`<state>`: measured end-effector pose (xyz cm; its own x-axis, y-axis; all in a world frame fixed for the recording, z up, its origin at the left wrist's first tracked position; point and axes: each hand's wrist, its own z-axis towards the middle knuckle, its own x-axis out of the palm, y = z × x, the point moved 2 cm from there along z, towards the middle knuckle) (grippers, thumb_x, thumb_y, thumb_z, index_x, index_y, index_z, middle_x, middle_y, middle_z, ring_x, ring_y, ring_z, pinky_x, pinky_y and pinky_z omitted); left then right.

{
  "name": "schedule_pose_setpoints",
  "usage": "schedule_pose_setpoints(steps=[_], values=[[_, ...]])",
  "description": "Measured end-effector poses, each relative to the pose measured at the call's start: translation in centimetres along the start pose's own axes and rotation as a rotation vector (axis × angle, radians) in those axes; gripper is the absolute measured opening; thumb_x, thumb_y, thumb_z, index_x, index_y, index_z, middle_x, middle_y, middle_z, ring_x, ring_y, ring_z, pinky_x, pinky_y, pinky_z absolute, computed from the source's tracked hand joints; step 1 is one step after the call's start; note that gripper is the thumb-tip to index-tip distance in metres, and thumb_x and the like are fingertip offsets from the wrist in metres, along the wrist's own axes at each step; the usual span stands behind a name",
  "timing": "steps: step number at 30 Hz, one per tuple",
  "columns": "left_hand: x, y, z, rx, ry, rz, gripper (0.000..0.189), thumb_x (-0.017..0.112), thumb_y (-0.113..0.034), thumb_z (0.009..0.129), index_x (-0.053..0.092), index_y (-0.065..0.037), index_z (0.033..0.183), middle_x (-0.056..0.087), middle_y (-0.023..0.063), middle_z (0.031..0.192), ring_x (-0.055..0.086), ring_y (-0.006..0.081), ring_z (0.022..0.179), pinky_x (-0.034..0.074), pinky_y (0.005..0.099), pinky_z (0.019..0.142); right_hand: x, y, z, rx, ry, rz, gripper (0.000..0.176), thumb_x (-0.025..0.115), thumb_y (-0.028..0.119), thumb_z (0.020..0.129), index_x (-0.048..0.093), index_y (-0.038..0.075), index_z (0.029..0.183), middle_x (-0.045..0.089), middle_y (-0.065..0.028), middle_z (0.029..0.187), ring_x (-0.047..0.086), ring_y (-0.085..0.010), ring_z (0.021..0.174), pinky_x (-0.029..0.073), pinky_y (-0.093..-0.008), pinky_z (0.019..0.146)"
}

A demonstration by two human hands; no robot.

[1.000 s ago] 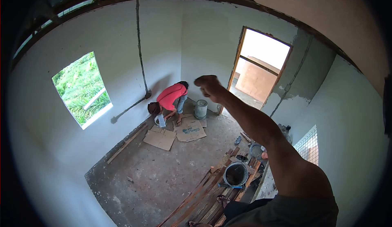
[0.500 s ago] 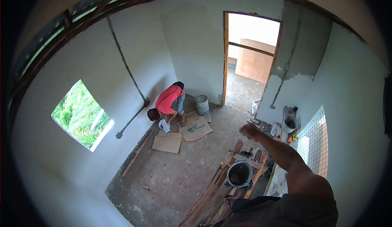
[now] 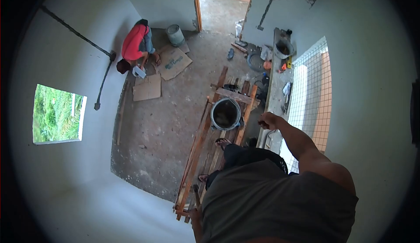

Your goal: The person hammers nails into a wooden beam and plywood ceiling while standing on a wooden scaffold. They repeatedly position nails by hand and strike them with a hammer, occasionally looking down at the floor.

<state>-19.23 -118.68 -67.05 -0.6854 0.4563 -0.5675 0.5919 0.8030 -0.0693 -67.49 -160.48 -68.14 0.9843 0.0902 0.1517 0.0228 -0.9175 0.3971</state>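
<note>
My right hand [image 3: 269, 121] is closed, its fingers curled, above the near edge of the long ledge [image 3: 276, 74] under the mesh-covered window. Whatever its fingers hold, if anything, cannot be made out. Low in view, my left hand [image 3: 195, 216] is partly covered by my shirt and appears closed around a slim-handled tool [image 3: 196, 194] with a dark head. In front of my feet a bucket [image 3: 225, 113] with dark contents stands on a wooden plank platform [image 3: 241, 95]. My sandalled feet rest on the planks behind it.
A person in a red shirt [image 3: 134, 41] bends over cardboard [image 3: 175, 63] by the left wall, near another bucket [image 3: 175, 35]. A third bucket [image 3: 284, 49] and a yellow level [image 3: 289, 62] sit on the ledge. Sandals [image 3: 230, 53] lie toward the doorway.
My view has tilted down, bringing my torso and left hand into sight. My right arm has come down from its forward reach, nearer the ledge. The other person stays bent over.
</note>
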Motion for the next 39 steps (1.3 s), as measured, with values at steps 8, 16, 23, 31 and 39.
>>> schedule_pose_setpoints(steps=[8,16,23,31,39], values=[[-6.8,-8.0,-4.4,-0.057,-0.059,0.064,0.074,0.047,-0.058,0.082,0.060,0.011,0.104,0.060,0.0326,0.098,0.057,0.0447,0.097,0.045,0.0482,0.085,3.6,3.6,-0.7,-0.090,0.209,-0.159,0.005,0.059,0.009,0.086,0.056,0.004,0.088,0.062,-0.0060,0.077,0.051,-0.0108,0.056,0.040,-0.0254,0.050],[0.4,-2.1,0.2,0.065,-0.010,0.035,0.072,0.047,-0.058,0.083,0.062,0.009,0.100,0.063,0.0266,0.088,0.060,0.0402,0.094,0.046,0.0460,0.084,5.5,4.6,-1.9,-0.250,0.074,-0.179,0.003,0.055,0.007,0.087,0.056,0.005,0.087,0.054,-0.0038,0.070,0.047,-0.0101,0.052,0.037,-0.0254,0.045],[-3.1,-5.6,0.6,0.046,-0.070,-0.138,0.069,0.049,-0.060,0.081,0.063,0.005,0.098,0.064,0.0244,0.087,0.062,0.0383,0.090,0.047,0.0450,0.081,11.0,4.1,-2.1,-0.409,0.095,-0.157,0.014,0.057,0.005,0.083,0.058,0.005,0.097,0.053,-0.0043,0.063,0.044,-0.0107,0.040,0.030,-0.0245,0.034],[-11.9,-2.1,-6.2,-0.041,-0.142,-0.276,0.067,0.052,-0.062,0.079,0.065,0.001,0.095,0.065,0.0220,0.085,0.064,0.0361,0.086,0.048,0.0439,0.077,28.1,14.3,-4.6,-0.663,0.343,-0.315,0.017,0.063,0.010,0.080,0.058,0.000,0.067,0.048,-0.0022,0.054,0.040,-0.0093,0.040,0.029,-0.0273,0.036],[-17.7,1.5,-11.3,-0.052,-0.536,-0.360,0.059,0.060,-0.058,0.077,0.065,-0.002,0.094,0.066,0.0186,0.076,0.065,0.0370,0.073,0.051,0.0451,0.069,50.8,29.9,-20.3,-1.449,0.672,-0.601,0.012,0.064,0.011,0.077,0.063,0.000,0.073,0.059,-0.0016,0.065,0.052,-0.0071,0.063,0.044,-0.0264,0.060]])
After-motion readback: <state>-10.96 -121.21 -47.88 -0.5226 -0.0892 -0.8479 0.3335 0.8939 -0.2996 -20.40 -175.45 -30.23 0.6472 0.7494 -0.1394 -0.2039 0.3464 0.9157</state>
